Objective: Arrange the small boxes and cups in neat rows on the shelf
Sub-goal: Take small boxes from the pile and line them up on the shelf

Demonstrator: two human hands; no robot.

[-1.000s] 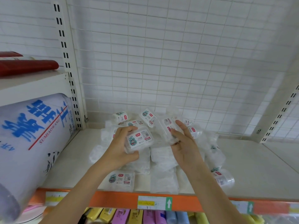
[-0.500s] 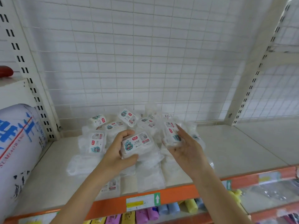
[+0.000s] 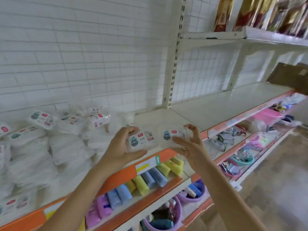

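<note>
My left hand (image 3: 121,148) grips a small clear box (image 3: 141,140) with a white label and a blue cartoon figure. My right hand (image 3: 189,144) pinches a second clear box (image 3: 173,134) of the same kind. Both boxes hang side by side just above the front right part of the cream shelf (image 3: 166,117). A jumbled pile of the same small boxes and white packs (image 3: 66,139) covers the shelf to the left of my hands.
An orange price strip (image 3: 126,174) runs along the shelf's front edge. Coloured rolls (image 3: 150,179) lie on the lower shelf, purple baskets (image 3: 168,217) below them. A slotted upright (image 3: 173,67) divides this bay from the bare shelf (image 3: 225,100) to the right. A brown carton (image 3: 290,77) is at far right.
Both hands have carried their boxes from over the pile to the right, to the shelf's open right part. The view has swung right; the large roll at left is out of sight.
</note>
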